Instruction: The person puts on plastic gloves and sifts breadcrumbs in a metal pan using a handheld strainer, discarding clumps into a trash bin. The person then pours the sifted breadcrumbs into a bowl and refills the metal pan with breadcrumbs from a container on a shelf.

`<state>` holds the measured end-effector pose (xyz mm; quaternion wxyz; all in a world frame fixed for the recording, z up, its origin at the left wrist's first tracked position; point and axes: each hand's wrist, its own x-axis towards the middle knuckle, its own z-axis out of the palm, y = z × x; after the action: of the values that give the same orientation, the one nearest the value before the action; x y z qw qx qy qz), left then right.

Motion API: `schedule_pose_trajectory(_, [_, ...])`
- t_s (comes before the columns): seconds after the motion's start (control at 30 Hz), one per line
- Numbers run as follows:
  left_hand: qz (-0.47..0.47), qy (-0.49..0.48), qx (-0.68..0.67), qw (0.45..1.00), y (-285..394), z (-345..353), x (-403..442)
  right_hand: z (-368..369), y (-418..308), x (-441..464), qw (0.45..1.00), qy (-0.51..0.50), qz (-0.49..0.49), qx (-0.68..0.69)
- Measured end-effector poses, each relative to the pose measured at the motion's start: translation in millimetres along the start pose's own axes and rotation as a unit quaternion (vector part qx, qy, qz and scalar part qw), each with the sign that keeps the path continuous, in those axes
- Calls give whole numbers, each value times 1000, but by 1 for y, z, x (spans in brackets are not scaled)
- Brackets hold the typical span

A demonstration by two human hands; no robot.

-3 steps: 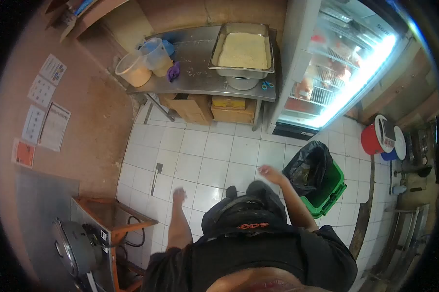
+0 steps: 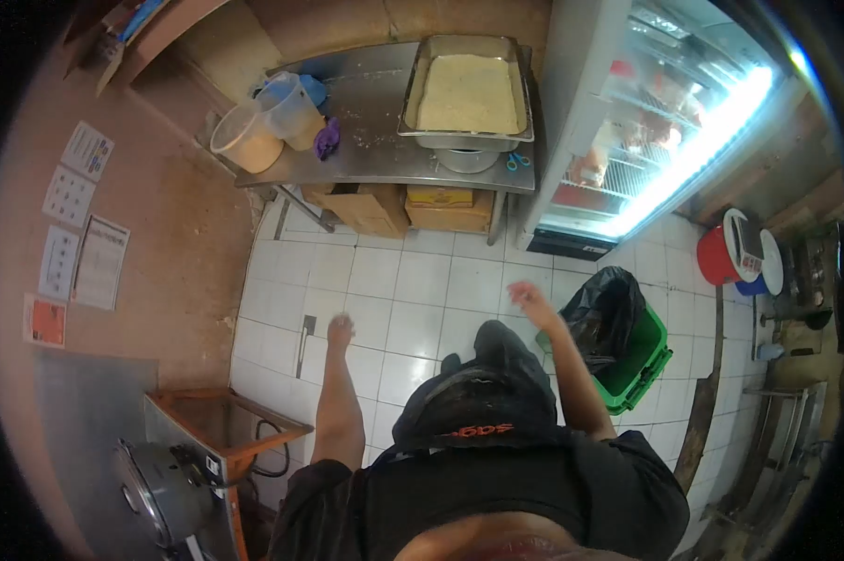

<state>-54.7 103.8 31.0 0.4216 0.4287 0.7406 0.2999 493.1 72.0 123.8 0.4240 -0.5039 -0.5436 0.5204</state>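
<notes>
My left hand [image 2: 341, 329] hangs over the white tiled floor, its fingers loose and nothing seen in it. My right hand [image 2: 527, 295] is out in front on the other side, empty, with fingers partly spread. Closest to it is a green bin [image 2: 646, 369] with a black bin bag [image 2: 601, 313] over part of its rim. Both hands are apart from any object. Ahead stands a steel table [image 2: 375, 103] bearing a deep metal tray [image 2: 464, 140] of pale, crumbly-looking stuff [image 2: 469, 93].
Plastic tubs [image 2: 247, 140], a purple cloth [image 2: 327, 138] and blue scissors [image 2: 517, 163] share the table. Cardboard boxes [image 2: 375, 208] sit beneath. A lit glass-door fridge [image 2: 628, 140] stands right of it. Back left is an orange-framed stand [image 2: 254, 439]; a red bucket [image 2: 716, 252] is far right.
Both hands have risen slightly forward, towards the table. The view has shifted a little, and my body has moved on over the tiles.
</notes>
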Motion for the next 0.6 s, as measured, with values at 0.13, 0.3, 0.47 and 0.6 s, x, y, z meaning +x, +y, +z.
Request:
schedule_pose_trajectory(0.13, [126,-102,-186,969,176,98,62,-68,-75,90,986,160,8,45])
schedule_pose_trajectory(0.3, [3,-261,-265,928,384,197,28,-133,-114,227,947,274,15,167])
schedule_pose_trajectory(0.47, [-150,-208,-486,836,466,267,56,-179,-122,351,958,260,87,79])
schedule_pose_trajectory(0.6, [-166,-47,-491,854,500,255,66,-160,-69,388,962,266,40,-41])
